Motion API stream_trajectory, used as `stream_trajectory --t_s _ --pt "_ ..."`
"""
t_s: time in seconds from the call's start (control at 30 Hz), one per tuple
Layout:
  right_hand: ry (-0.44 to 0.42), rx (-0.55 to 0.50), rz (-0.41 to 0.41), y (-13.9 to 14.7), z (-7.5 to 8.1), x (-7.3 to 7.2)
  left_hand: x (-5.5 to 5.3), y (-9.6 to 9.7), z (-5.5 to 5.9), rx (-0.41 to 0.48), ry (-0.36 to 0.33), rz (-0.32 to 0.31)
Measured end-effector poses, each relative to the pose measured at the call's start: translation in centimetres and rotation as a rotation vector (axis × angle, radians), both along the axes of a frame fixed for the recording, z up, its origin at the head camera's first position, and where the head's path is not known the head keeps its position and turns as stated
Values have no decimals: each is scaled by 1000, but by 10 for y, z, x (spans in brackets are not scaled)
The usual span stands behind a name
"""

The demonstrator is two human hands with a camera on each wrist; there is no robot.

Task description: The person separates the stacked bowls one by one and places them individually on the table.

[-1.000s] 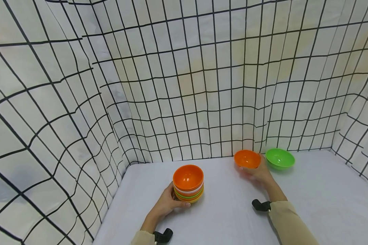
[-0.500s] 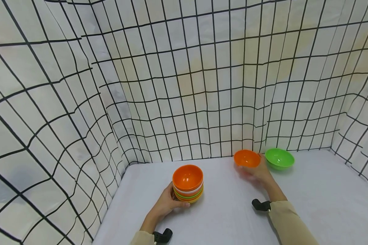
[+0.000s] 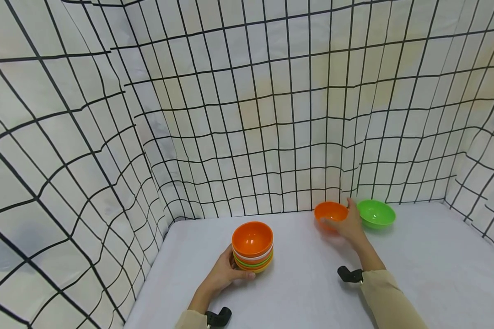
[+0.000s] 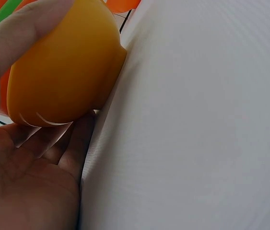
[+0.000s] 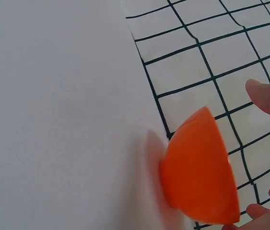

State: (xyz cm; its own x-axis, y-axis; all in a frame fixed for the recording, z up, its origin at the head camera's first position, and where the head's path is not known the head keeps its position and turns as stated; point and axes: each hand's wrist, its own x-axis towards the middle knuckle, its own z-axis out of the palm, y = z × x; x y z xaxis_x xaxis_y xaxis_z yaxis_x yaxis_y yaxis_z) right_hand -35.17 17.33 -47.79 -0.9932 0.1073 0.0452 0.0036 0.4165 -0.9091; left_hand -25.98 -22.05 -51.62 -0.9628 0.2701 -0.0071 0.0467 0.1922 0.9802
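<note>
My left hand holds the side of a stack of nested bowls at the middle of the table. An orange bowl tops the stack, with white, green and yellow rims beneath. In the left wrist view the thumb lies along the yellow bottom bowl, fingers on its other side. Farther back on the right, a single orange bowl stands upright on the table. Just over its near right side is my right hand, thumb and fingers spread. The right wrist view shows a gap between thumb and orange bowl.
A green bowl stands just right of the right hand, near the back edge. White cloth covers the table. Behind it and to both sides rise white walls with black grid lines.
My right hand has let go of the single orange bowl; its thumb and fingers have spread and lifted off the rim. The bowl stays in place. The left hand and its stack have not moved.
</note>
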Motion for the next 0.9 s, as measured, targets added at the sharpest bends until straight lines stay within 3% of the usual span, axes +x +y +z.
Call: stream_trajectory --t_s 0.23,0.47,0.63,0.9 --pt "125 77 6 -15 36 15 1 0 0 1 -3 0" --pt "200 23 142 -47 67 41 1 0 1 8 -8 -3" --pt "232 16 243 -71 72 53 0 0 1 4 -1 -2" --pt "231 -21 407 -106 62 66 1 0 0 -14 16 1"
